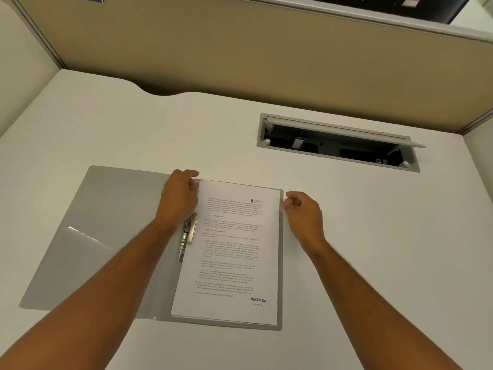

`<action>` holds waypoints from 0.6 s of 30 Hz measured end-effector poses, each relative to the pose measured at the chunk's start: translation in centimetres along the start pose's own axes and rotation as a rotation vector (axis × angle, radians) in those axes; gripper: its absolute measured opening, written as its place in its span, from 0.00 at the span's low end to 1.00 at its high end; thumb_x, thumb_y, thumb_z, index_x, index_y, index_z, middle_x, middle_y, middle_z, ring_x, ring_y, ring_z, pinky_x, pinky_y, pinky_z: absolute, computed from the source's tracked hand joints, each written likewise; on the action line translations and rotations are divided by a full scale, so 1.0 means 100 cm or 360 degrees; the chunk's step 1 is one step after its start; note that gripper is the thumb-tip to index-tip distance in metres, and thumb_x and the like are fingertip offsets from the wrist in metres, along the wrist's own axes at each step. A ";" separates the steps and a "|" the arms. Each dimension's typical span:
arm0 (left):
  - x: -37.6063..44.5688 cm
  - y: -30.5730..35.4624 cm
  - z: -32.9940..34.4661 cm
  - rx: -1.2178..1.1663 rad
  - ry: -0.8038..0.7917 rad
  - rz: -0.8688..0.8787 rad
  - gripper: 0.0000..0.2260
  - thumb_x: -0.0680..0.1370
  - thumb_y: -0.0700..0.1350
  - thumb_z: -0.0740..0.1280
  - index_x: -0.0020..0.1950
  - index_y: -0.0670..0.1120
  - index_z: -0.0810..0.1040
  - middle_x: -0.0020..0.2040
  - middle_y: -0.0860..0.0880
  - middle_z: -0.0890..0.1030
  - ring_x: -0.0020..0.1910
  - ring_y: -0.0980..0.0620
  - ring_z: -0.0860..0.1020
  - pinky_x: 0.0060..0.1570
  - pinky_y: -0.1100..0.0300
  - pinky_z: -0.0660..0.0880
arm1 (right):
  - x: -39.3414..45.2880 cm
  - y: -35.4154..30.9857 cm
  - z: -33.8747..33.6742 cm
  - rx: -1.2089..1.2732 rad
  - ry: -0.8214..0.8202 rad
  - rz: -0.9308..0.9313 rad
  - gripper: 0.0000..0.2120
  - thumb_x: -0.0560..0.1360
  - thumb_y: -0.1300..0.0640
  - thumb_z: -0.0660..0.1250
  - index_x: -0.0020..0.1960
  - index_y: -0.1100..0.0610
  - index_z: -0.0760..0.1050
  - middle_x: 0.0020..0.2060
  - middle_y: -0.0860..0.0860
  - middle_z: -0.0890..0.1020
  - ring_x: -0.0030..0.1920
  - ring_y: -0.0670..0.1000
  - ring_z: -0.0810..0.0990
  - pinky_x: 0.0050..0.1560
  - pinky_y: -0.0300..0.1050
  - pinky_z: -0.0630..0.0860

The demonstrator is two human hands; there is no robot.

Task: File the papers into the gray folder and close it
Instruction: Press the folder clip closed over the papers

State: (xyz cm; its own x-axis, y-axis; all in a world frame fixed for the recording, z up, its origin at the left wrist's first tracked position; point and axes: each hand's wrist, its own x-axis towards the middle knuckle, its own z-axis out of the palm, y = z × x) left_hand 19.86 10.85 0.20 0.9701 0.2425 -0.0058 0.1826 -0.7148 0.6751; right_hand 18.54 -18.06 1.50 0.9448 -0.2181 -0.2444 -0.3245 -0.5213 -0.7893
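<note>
The gray folder [106, 222] lies open flat on the white desk, its left cover spread out with a clear pocket at its lower corner. A stack of printed papers [229, 252] rests on the folder's right half. A metal clip [188, 233] sits along the spine at the papers' left edge. My left hand [180, 198] rests curled at the papers' top left corner, fingertips touching the sheets. My right hand [304, 212] is loosely curled at the top right edge of the folder, fingertips against the edge of the stack.
An open cable tray [338, 145] is sunk into the white desk [373, 249] at the back right, its lid tilted up. A tan partition [266, 54] closes off the back of the desk, with side panels at left and right.
</note>
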 end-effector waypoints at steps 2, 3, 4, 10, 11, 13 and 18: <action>-0.014 -0.003 -0.006 -0.0079 0.0068 -0.0083 0.14 0.80 0.40 0.60 0.64 0.45 0.78 0.58 0.46 0.78 0.53 0.51 0.77 0.53 0.62 0.71 | -0.019 0.010 -0.006 0.0079 0.0009 0.0068 0.11 0.80 0.56 0.65 0.61 0.52 0.78 0.55 0.47 0.83 0.53 0.47 0.81 0.56 0.41 0.77; -0.022 -0.005 -0.009 -0.0116 0.0094 -0.0131 0.13 0.80 0.40 0.61 0.63 0.46 0.78 0.58 0.46 0.78 0.52 0.53 0.77 0.52 0.65 0.70 | -0.030 0.016 -0.008 0.0134 -0.0003 0.0109 0.11 0.79 0.56 0.65 0.60 0.50 0.78 0.54 0.46 0.84 0.52 0.46 0.81 0.57 0.43 0.78; -0.029 -0.007 -0.012 -0.0146 0.0112 -0.0183 0.12 0.81 0.41 0.61 0.63 0.46 0.78 0.58 0.46 0.78 0.51 0.54 0.77 0.50 0.68 0.69 | -0.041 0.023 -0.010 0.0204 -0.0022 0.0159 0.10 0.79 0.56 0.66 0.59 0.49 0.78 0.52 0.46 0.84 0.51 0.47 0.82 0.57 0.47 0.80; -0.068 -0.027 -0.021 -0.0245 -0.0016 -0.0477 0.11 0.81 0.47 0.62 0.59 0.48 0.80 0.52 0.51 0.82 0.48 0.54 0.78 0.53 0.58 0.74 | -0.095 0.048 -0.011 0.0481 -0.0128 0.0346 0.09 0.77 0.55 0.69 0.56 0.47 0.78 0.46 0.43 0.86 0.49 0.44 0.85 0.57 0.49 0.80; -0.071 -0.028 -0.020 -0.0264 -0.0066 -0.0499 0.10 0.81 0.49 0.61 0.54 0.47 0.80 0.47 0.49 0.82 0.44 0.54 0.78 0.48 0.57 0.74 | -0.098 0.048 -0.011 0.0499 -0.0143 0.0345 0.10 0.77 0.55 0.68 0.58 0.48 0.78 0.46 0.42 0.86 0.49 0.44 0.84 0.57 0.47 0.80; -0.074 -0.027 -0.019 -0.0285 -0.0139 -0.0480 0.13 0.82 0.50 0.60 0.45 0.45 0.78 0.40 0.45 0.81 0.37 0.53 0.75 0.39 0.59 0.72 | -0.101 0.045 -0.010 0.0536 -0.0177 0.0351 0.11 0.78 0.57 0.67 0.61 0.50 0.76 0.48 0.42 0.86 0.49 0.42 0.84 0.53 0.42 0.79; -0.071 -0.018 -0.024 -0.0459 -0.0344 -0.0504 0.15 0.81 0.49 0.57 0.38 0.43 0.72 0.36 0.48 0.74 0.36 0.51 0.70 0.37 0.57 0.66 | -0.099 0.038 -0.010 0.0574 -0.0207 0.0415 0.13 0.80 0.61 0.62 0.64 0.54 0.74 0.51 0.46 0.85 0.48 0.44 0.85 0.52 0.40 0.79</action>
State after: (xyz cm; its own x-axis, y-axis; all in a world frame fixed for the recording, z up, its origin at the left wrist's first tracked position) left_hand 12.25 11.97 0.83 0.8906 0.2552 -0.3765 0.4522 -0.4092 0.7925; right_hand 7.87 -18.72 1.49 0.8391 -0.1864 -0.5111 -0.5374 -0.1376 -0.8321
